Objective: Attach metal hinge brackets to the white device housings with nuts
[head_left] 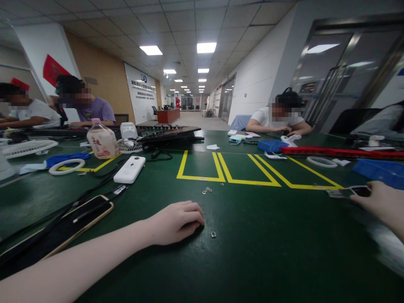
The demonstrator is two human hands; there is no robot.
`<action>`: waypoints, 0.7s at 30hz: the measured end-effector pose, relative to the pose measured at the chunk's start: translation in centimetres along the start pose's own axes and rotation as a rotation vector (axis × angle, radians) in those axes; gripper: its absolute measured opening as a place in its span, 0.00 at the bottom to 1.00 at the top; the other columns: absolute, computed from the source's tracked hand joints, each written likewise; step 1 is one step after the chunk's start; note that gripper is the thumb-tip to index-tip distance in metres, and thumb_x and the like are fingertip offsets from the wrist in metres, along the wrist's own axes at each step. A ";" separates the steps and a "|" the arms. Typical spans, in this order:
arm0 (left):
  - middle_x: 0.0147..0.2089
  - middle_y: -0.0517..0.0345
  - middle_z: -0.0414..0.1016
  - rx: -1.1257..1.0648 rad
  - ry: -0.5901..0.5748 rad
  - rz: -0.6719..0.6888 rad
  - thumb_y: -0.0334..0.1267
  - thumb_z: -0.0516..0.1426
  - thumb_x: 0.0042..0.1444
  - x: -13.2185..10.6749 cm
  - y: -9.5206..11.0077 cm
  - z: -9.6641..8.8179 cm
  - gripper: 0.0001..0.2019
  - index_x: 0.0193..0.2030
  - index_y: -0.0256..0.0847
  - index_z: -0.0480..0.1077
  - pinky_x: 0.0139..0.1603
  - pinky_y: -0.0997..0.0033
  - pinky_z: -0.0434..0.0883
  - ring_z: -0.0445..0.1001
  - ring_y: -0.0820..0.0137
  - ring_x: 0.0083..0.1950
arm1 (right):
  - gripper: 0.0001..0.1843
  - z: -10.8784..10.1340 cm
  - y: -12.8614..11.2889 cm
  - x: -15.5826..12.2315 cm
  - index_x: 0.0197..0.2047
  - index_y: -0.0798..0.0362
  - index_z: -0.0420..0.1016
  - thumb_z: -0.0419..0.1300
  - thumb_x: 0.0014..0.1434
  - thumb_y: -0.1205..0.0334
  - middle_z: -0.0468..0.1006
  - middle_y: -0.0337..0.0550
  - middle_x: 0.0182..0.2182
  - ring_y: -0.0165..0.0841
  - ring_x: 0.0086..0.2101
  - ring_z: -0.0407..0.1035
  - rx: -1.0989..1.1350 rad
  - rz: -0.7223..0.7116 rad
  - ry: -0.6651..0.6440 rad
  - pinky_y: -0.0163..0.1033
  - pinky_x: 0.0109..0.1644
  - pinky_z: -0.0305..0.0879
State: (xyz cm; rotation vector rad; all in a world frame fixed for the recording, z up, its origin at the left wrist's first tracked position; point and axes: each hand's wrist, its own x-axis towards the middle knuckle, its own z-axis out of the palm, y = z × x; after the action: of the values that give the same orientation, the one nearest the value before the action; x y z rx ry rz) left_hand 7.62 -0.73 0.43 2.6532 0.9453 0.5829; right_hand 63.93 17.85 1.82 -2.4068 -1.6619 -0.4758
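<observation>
My left hand rests low over the green table, its fingers curled together and their tips turned down. Whatever they may hold is hidden. Just right of those fingertips lies a small metal ring. Beyond the hand is a small cluster of metal rings, with one more ring apart from it. At the far right my right hand, partly blurred, pinches a dark object with a pale metal rim. A flat metal plate sits at its left end; its exact kind is unclear.
Yellow tape outlines mark the table ahead. To the left are a white device, cables, a dark padded strip, a bottle and a tape roll. Blue bins stand right. Other people sit across the table.
</observation>
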 end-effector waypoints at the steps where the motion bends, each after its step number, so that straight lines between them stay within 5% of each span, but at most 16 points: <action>1: 0.48 0.53 0.72 0.001 0.000 0.000 0.30 0.52 0.61 0.0 0.0 0.0 0.09 0.46 0.41 0.70 0.48 0.69 0.69 0.70 0.68 0.49 | 0.28 -0.5 -0.2 -0.3 0.46 0.55 0.70 0.50 0.53 0.42 0.75 0.66 0.35 0.56 0.33 0.72 -0.033 0.023 -0.016 0.48 0.24 0.63; 5: 0.48 0.53 0.72 -0.002 0.006 0.007 0.30 0.52 0.61 0.1 0.0 0.0 0.09 0.45 0.41 0.70 0.48 0.68 0.70 0.71 0.68 0.48 | 0.23 -2.0 -1.5 -1.3 0.52 0.51 0.65 0.49 0.57 0.49 0.75 0.61 0.42 0.52 0.37 0.71 -0.124 -0.001 -0.055 0.48 0.29 0.62; 10: 0.48 0.53 0.72 0.010 0.003 0.004 0.30 0.52 0.61 0.0 0.1 0.0 0.09 0.46 0.41 0.70 0.48 0.69 0.70 0.71 0.68 0.49 | 0.26 -2.7 -2.3 -1.9 0.59 0.49 0.62 0.48 0.58 0.52 0.74 0.60 0.48 0.54 0.43 0.67 -0.173 -0.096 0.055 0.50 0.34 0.61; 16: 0.48 0.54 0.73 0.000 0.004 0.005 0.30 0.52 0.61 0.0 -0.1 0.0 0.09 0.46 0.41 0.70 0.49 0.69 0.70 0.71 0.68 0.49 | 0.27 -2.9 -2.4 -2.2 0.60 0.51 0.64 0.49 0.58 0.54 0.73 0.60 0.48 0.53 0.45 0.64 -0.200 -0.084 0.043 0.49 0.36 0.61; 21: 0.48 0.54 0.72 0.006 0.007 0.006 0.30 0.52 0.61 0.0 -0.2 0.1 0.09 0.45 0.41 0.70 0.49 0.70 0.69 0.71 0.69 0.49 | 0.27 -2.4 -2.9 -2.8 0.60 0.52 0.64 0.47 0.59 0.54 0.74 0.61 0.44 0.53 0.43 0.63 -0.241 -0.155 0.179 0.47 0.36 0.59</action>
State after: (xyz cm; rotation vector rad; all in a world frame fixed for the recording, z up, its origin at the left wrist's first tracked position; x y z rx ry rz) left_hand 7.52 -0.63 0.31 2.6613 0.9428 0.5915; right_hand 59.88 15.67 3.00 -2.3172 -1.8087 -0.9373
